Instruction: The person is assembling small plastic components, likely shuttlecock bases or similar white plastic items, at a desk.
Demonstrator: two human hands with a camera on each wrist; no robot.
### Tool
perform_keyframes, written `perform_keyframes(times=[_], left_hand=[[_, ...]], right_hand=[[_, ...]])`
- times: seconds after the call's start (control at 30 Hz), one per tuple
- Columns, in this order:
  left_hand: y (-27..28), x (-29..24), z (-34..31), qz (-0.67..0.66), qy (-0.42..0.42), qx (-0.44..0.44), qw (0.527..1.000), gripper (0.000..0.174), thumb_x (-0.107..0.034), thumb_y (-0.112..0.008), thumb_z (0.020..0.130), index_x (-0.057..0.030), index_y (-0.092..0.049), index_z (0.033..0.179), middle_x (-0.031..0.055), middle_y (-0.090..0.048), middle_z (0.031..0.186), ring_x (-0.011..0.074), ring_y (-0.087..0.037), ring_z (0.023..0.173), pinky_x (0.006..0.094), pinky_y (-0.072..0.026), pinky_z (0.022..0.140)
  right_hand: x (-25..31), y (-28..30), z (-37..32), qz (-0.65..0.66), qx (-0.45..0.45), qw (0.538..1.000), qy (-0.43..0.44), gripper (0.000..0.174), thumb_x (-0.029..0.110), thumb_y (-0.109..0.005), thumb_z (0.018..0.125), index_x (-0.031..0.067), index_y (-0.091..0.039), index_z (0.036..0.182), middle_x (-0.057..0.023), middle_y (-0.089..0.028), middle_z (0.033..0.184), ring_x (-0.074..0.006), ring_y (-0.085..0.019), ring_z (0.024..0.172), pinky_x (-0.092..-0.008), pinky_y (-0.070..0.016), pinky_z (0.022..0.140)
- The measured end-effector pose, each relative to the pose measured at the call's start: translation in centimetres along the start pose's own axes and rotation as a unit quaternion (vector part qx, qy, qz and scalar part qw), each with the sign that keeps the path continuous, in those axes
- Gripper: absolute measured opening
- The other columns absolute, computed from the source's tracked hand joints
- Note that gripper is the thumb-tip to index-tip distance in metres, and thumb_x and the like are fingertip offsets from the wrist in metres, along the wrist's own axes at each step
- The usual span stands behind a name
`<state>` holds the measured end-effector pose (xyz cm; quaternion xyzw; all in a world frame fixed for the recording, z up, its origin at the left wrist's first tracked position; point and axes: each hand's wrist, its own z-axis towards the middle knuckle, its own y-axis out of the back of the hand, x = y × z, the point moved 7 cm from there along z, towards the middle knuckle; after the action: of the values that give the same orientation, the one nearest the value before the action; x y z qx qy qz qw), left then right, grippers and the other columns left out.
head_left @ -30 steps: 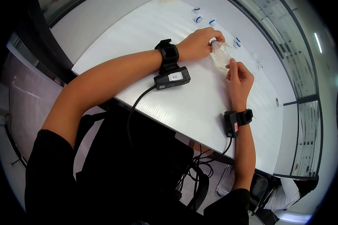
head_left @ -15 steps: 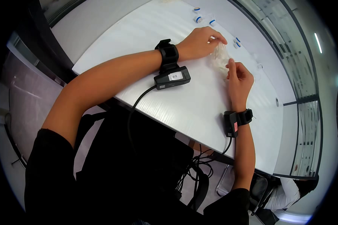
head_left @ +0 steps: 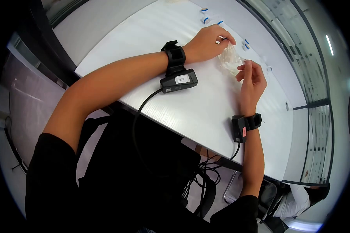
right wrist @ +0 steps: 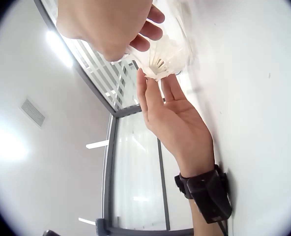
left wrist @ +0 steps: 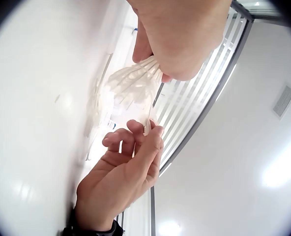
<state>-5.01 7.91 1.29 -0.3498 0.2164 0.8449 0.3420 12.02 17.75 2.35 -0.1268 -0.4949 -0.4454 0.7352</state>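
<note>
A thin translucent plastic bag (head_left: 230,62) hangs between both hands, close over the white table. My left hand (head_left: 207,46) pinches its upper end, where the film is bunched into pleats, as the right wrist view also shows. My right hand (head_left: 254,83) pinches a side edge of the bag between thumb and index finger, the other fingers loosely bent. In the left wrist view the pleated bag (left wrist: 135,81) fans out below the left hand (left wrist: 185,37), with the right hand (left wrist: 121,172) at its far edge.
Several small white pieces with blue bands (head_left: 205,19) stand along the back of the table (head_left: 175,105), some behind the bag. A low white partition (head_left: 256,27) borders that side. A black cable (head_left: 134,128) runs from the left wrist camera. Someone in a white top (head_left: 293,204) sits at lower right.
My right hand has shifted slightly right, drawing the bag's edge outward. My left fingers now cover the dark ring-like spot seen earlier at the bag's upper end.
</note>
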Motion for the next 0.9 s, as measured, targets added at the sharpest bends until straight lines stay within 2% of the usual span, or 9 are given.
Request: perform_keyframes(times=[0.03,0.13,0.33,0.43,0.5,0.7,0.8,0.9], left_hand=[[0.0,-0.2,0.1,-0.014,0.013,0.006,1.0,0.021,-0.011,-0.058,0.094,-0.0089,-0.076,0.103,0.0134,-0.067,0.111,0.0254,-0.065,0.102,0.0366,-0.0568,0.09],[-0.1,-0.4,0.3,-0.021,-0.024,0.0,0.999,0.018,-0.011,-0.06,0.092,-0.0089,-0.076,0.102,0.0127,-0.065,0.11,0.0243,-0.064,0.102,0.0354,-0.0573,0.089],[0.0,-0.2,0.2,0.06,0.001,0.0,0.998,0.023,-0.014,-0.065,0.089,-0.0103,-0.073,0.11,0.0147,-0.059,0.11,0.026,-0.064,0.101,0.0356,-0.0579,0.088],[-0.1,0.1,-0.1,0.058,0.05,0.028,0.997,0.028,-0.011,-0.067,0.092,-0.0058,-0.067,0.119,0.0126,-0.057,0.126,0.0292,-0.066,0.116,0.0352,-0.0584,0.095],[-0.1,0.3,0.0,0.071,0.054,0.032,0.996,0.028,-0.012,-0.067,0.093,-0.006,-0.066,0.12,0.0126,-0.057,0.127,0.0292,-0.065,0.117,0.0355,-0.0585,0.095],[-0.2,0.8,-0.2,0.065,0.07,0.035,0.995,0.029,-0.011,-0.068,0.092,-0.0062,-0.064,0.121,0.0125,-0.057,0.129,0.0298,-0.063,0.119,0.0368,-0.0587,0.095],[-0.4,0.9,0.1,0.036,0.061,0.038,0.997,0.029,-0.009,-0.068,0.092,-0.0062,-0.064,0.121,0.0122,-0.057,0.129,0.0305,-0.063,0.119,0.0371,-0.0583,0.095],[-0.2,0.9,-0.1,0.051,0.056,0.046,0.996,0.028,-0.007,-0.068,0.092,-0.0056,-0.064,0.12,0.0121,-0.058,0.128,0.0296,-0.064,0.118,0.0362,-0.0574,0.095]], right_hand=[[-0.1,0.0,0.0,0.003,-0.001,1.0,-0.001,0.024,0.022,-0.064,0.103,-0.0015,-0.068,0.107,-0.006,-0.07,0.084,-0.008,-0.059,0.065,-0.0232,-0.0467,0.06],[0.0,0.3,0.0,-0.002,-0.005,1.0,0.004,0.023,0.021,-0.064,0.103,-0.0018,-0.068,0.107,-0.0069,-0.071,0.088,-0.0088,-0.061,0.067,-0.0232,-0.048,0.061],[0.0,0.5,0.1,-0.025,-0.017,0.999,0.016,0.021,0.017,-0.066,0.101,-0.0011,-0.068,0.11,-0.0074,-0.072,0.094,-0.0101,-0.064,0.074,-0.0238,-0.0493,0.063],[-0.2,0.5,0.1,-0.037,-0.017,0.999,0.013,0.021,0.016,-0.067,0.099,-0.001,-0.067,0.112,-0.0079,-0.072,0.098,-0.0106,-0.066,0.078,-0.0243,-0.0501,0.064],[-0.3,0.6,0.2,-0.049,-0.019,0.999,0.002,0.022,0.015,-0.068,0.099,-0.0011,-0.067,0.113,-0.0082,-0.071,0.099,-0.0109,-0.067,0.08,-0.0245,-0.0509,0.064],[-0.2,0.5,0.1,-0.075,-0.025,0.997,0.027,0.023,0.013,-0.068,0.098,-0.0011,-0.068,0.116,-0.007,-0.072,0.096,-0.0111,-0.068,0.082,-0.0241,-0.0522,0.064],[-0.8,1.0,0.2,-0.065,-0.032,0.997,-0.006,0.023,0.014,-0.069,0.098,-0.0015,-0.07,0.115,-0.0068,-0.072,0.092,-0.0112,-0.068,0.082,-0.0244,-0.0517,0.064],[-0.6,0.9,0.2,-0.039,-0.039,0.998,0.001,0.023,0.016,-0.07,0.098,-0.0008,-0.071,0.114,-0.0063,-0.072,0.09,-0.011,-0.067,0.08,-0.0249,-0.0512,0.064]])
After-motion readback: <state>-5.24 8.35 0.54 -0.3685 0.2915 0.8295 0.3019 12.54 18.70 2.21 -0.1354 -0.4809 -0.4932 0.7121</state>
